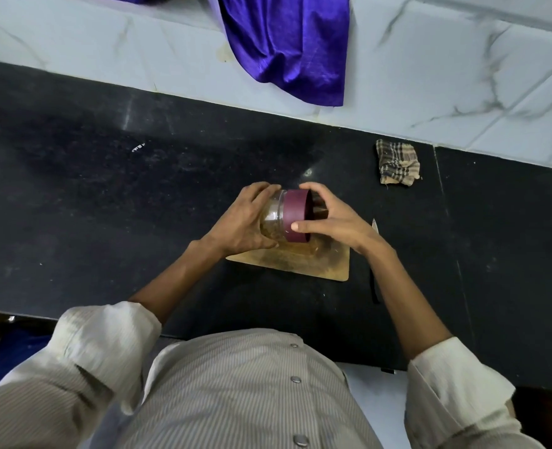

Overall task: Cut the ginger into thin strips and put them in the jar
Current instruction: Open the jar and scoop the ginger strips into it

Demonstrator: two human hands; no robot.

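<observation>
A clear jar (273,218) with yellowish ginger strips inside is held tilted on its side above the wooden cutting board (303,262). My left hand (242,222) grips the jar's body. My right hand (333,222) curls round the maroon lid (295,217), which sits on the jar's mouth. A knife (375,264) lies on the counter just right of the board, partly hidden by my right forearm. Ginger residue stains the board; no whole ginger shows.
The black stone counter (106,196) runs across the view with a white marble-tiled wall (462,76) behind. A blue cloth (287,43) hangs over the wall ledge. A folded checked rag (397,162) lies at the back right.
</observation>
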